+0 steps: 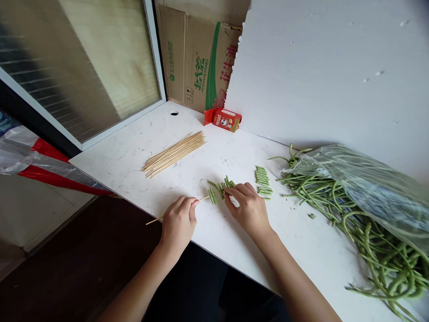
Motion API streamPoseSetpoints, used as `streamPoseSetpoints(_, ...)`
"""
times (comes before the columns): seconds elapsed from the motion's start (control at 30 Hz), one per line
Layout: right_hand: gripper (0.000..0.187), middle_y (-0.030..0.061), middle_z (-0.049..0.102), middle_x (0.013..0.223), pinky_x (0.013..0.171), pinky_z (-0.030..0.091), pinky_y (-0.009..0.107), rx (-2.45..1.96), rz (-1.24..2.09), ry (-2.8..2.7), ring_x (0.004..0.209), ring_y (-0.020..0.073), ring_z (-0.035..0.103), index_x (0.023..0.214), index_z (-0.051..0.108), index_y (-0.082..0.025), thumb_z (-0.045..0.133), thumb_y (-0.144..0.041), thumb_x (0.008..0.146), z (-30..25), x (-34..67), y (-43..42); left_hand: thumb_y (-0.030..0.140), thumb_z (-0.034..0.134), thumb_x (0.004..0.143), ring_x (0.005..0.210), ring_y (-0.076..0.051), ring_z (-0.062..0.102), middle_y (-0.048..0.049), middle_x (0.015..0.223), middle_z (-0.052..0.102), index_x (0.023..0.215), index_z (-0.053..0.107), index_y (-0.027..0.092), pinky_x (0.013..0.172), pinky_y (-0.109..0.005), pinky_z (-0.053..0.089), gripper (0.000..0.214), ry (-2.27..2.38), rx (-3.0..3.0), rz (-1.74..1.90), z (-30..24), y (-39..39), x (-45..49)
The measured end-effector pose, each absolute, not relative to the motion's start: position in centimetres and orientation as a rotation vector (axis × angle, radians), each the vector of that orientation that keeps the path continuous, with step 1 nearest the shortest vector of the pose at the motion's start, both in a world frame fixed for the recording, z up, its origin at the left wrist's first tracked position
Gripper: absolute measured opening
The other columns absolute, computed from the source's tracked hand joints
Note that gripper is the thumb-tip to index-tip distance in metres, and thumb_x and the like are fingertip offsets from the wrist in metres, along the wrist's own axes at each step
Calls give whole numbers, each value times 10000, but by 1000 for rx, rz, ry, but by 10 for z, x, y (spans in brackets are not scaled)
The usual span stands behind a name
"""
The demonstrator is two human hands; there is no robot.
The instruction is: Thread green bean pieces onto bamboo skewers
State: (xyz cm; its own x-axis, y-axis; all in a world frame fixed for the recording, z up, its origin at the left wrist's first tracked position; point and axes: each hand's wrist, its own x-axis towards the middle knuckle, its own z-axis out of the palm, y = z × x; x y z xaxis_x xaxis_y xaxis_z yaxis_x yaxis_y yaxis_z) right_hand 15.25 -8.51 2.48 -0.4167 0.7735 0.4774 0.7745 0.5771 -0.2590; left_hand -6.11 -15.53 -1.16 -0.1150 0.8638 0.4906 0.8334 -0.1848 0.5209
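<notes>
Beans [367, 239] spill from bag [379, 185]; left hand [179, 221] grips skewer [153, 221], right hand [250, 209] pinches bean pieces [229, 182].

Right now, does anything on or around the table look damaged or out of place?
The white panel behind the table has a jagged left edge, as if broken; one small green piece lies apart from the bean rows.

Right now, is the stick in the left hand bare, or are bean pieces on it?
Bean pieces appear to be on it: the stick runs from the left hand straight into them, beside the right hand.
</notes>
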Motion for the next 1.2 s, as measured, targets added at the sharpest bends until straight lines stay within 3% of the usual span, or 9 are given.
streamPoseSetpoints(0.47, 253, 102, 760, 1018, 692, 532, 368, -1102, 128, -2360, 918, 254, 630, 1166, 791, -247, 559, -285, 1072, 34, 165, -80, 208, 518, 1060, 829, -194, 717, -46, 924, 750, 1020, 702, 209, 750, -316, 527, 187, 1953, 2062, 1186, -10, -156, -63)
streamPoseSetpoints(0.6, 293, 105, 759, 1052, 717, 551, 374, -1073, 190, -2406, 951, 260, 619, 1225, 771, -236, 518, -216, 1078, 36, 168, -78, 212, 516, 1061, 836, -196, 720, -49, 925, 749, 1019, 701, 211, 758, -317, 531, 189, 1955, 2067, 1185, -10, -156, -63)
streamPoseSetpoints(1.2, 312, 90, 735, 1066, 638, 487, 326, -1049, 97, -2411, 952, 248, 565, 1193, 818, -319, 623, -143, 1024, 37, 176, -72, 171, 514, 1053, 828, -179, 704, -38, 928, 744, 1016, 702, 204, 757, -297, 521, 194, 1909, 2060, 1150, -7, -157, -63)
